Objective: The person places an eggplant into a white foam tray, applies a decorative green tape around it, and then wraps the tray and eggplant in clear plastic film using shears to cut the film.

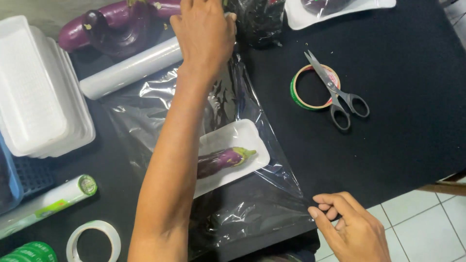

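Observation:
A small purple eggplant [224, 159] lies in a white foam tray [252, 140] on a sheet of clear cling film [145, 106] spread over the black table. My left hand [204, 34] reaches across to the far side and grips the end of the cling film roll [128, 70]. My left forearm hides part of the tray. At the table's near edge, my right hand [349, 228] pinches the film's loose corner with its fingertips.
Grey scissors [335, 92] lie across a green tape ring [297, 94] at right. A stack of foam trays [39, 92] sits left, large eggplants [116, 24] behind it. A black bag [257, 19] and a wrapped tray [335, 9] are at the back. A clear tape ring [92, 240] and a boxed roll [48, 201] lie near left.

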